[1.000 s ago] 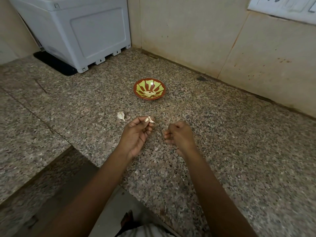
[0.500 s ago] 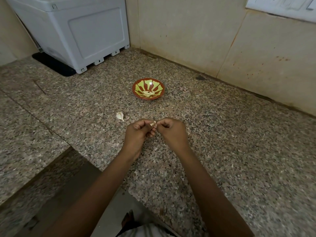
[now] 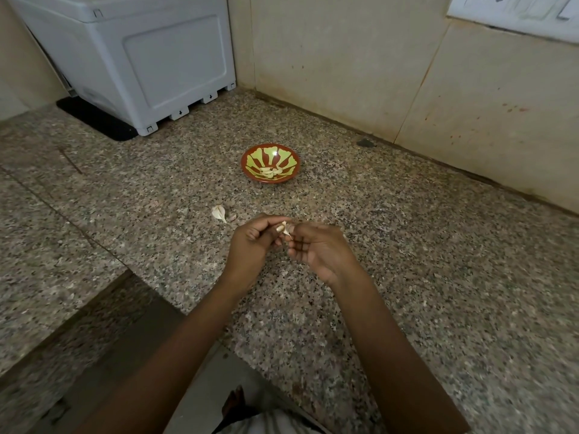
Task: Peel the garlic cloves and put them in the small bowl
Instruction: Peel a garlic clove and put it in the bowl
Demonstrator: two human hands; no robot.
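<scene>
I'm in a home kitchen. My arms reach over a speckled granite counter [image 3: 407, 245] that meets beige wall tiles [image 3: 344, 57], with a white appliance [image 3: 150, 57] standing in the corner and a switch plate [image 3: 517, 10] above.

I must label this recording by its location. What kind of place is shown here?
Most likely a home kitchen. The work surface is a speckled stone counter against a tiled wall with a switch plate, and a small bowl holds peeled garlic.
</scene>
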